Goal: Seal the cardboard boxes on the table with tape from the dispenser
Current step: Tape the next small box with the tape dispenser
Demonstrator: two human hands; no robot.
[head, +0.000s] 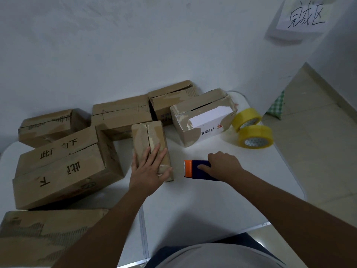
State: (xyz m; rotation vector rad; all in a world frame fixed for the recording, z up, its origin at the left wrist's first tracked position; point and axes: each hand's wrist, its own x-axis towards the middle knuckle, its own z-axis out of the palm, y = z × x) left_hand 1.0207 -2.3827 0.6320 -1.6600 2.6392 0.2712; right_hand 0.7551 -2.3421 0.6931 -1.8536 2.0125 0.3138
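A small narrow cardboard box (149, 134) lies in the middle of the white table (222, 200), its top seam running away from me. My left hand (149, 169) rests flat on its near end, fingers straight and spread. To the right, my right hand (222, 163) grips a blue tape dispenser (199, 170) with an orange blade end pointing left toward the box. The dispenser sits low over the table, a short gap from the box.
Several other cardboard boxes crowd the left and back: a large printed one (61, 167), one at the near left (38, 235), a white-faced one (202, 117). Two yellow tape rolls (253, 130) lie at the right. A paper sign (303, 18) hangs on the wall.
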